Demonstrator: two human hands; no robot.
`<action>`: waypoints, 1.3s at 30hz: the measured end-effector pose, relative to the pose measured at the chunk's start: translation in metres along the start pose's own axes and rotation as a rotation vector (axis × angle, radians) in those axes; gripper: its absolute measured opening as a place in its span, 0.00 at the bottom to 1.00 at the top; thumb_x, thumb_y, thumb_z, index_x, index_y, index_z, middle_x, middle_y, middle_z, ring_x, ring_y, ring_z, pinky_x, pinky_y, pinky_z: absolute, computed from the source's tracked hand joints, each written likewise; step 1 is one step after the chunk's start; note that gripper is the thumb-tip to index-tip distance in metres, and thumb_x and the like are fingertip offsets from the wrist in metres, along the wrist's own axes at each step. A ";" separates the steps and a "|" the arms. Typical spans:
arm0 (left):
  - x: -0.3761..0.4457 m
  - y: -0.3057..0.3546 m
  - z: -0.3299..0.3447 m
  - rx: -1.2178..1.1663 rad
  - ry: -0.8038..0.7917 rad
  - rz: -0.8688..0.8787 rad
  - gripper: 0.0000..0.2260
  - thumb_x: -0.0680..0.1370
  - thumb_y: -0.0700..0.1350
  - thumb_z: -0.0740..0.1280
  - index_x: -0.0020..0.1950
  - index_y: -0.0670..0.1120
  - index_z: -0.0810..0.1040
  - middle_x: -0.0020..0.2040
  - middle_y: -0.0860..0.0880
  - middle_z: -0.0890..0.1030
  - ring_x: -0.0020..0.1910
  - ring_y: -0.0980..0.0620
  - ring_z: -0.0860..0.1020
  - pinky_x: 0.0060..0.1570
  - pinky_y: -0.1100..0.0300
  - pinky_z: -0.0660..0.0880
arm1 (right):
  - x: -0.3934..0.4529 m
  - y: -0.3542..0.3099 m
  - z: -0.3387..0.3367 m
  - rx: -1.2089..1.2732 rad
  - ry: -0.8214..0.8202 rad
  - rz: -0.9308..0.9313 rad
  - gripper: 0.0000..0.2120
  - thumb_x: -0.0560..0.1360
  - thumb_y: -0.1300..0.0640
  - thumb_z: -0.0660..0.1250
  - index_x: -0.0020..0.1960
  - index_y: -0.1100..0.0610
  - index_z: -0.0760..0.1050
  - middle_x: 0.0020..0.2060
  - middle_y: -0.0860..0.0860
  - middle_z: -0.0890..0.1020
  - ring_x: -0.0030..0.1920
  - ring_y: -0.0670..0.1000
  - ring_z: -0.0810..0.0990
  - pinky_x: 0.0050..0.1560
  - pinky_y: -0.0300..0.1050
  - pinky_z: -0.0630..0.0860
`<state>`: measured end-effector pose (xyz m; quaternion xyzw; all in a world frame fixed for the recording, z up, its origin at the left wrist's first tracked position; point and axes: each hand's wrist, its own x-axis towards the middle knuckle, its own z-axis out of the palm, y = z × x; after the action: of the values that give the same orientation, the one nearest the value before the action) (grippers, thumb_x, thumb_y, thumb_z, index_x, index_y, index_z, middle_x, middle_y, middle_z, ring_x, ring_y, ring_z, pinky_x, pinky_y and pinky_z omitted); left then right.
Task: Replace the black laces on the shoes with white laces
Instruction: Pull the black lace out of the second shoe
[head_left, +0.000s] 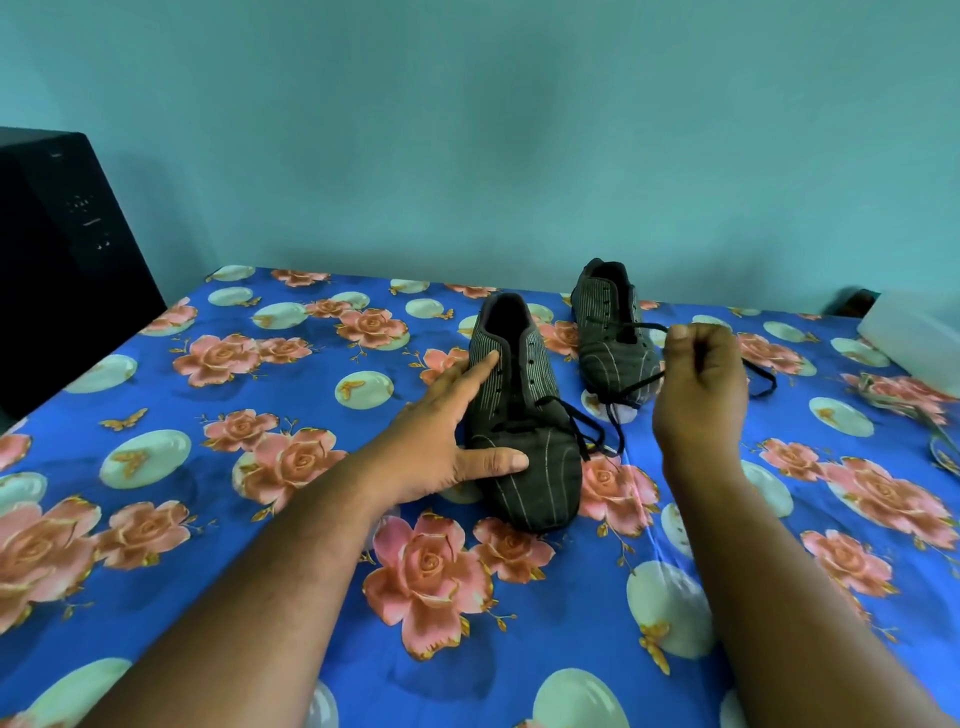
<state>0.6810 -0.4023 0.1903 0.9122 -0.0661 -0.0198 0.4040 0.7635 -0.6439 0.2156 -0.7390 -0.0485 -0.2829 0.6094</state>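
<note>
Left hand (441, 441) — I'm reaching forward, fingers straight and spread, thumb out sideways, pressing flat | Right hand (698, 379) — I'm lifting it up, wrist raised, fingers curling tight into a pinching fist

Showed two bare forearms entering from the bottom edge, uncovered from the frame edge to the wrists, with no sleeve cuff anywhere in view. Carried fine hair along the left forearm (260, 587), fainter on the right forearm (779, 582). Ended in a bare left hand (441, 441) and right hand (698, 384) with short, plain nails.
</note>
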 end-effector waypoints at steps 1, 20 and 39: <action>0.000 0.000 0.000 -0.001 0.000 0.000 0.53 0.60 0.79 0.69 0.77 0.73 0.43 0.83 0.60 0.41 0.80 0.61 0.39 0.80 0.42 0.48 | 0.003 0.003 -0.003 -0.042 -0.004 -0.022 0.08 0.83 0.51 0.64 0.47 0.53 0.72 0.39 0.46 0.76 0.38 0.40 0.73 0.43 0.45 0.71; 0.001 0.011 0.004 0.175 0.402 0.294 0.12 0.73 0.62 0.66 0.49 0.57 0.81 0.55 0.60 0.73 0.59 0.57 0.75 0.59 0.45 0.74 | -0.024 0.007 0.015 -0.294 -0.756 -0.505 0.13 0.79 0.45 0.68 0.62 0.45 0.80 0.47 0.41 0.75 0.50 0.42 0.76 0.51 0.47 0.75; -0.003 0.034 0.018 0.721 0.620 0.222 0.11 0.76 0.54 0.64 0.43 0.54 0.85 0.49 0.55 0.78 0.50 0.48 0.76 0.48 0.51 0.63 | -0.029 0.014 0.033 -0.606 -0.448 -0.452 0.22 0.78 0.36 0.53 0.46 0.51 0.77 0.47 0.47 0.77 0.53 0.55 0.74 0.50 0.53 0.69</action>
<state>0.6725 -0.4376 0.2027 0.9443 -0.0423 0.3204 0.0625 0.7569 -0.6090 0.1865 -0.8982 -0.2550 -0.2435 0.2624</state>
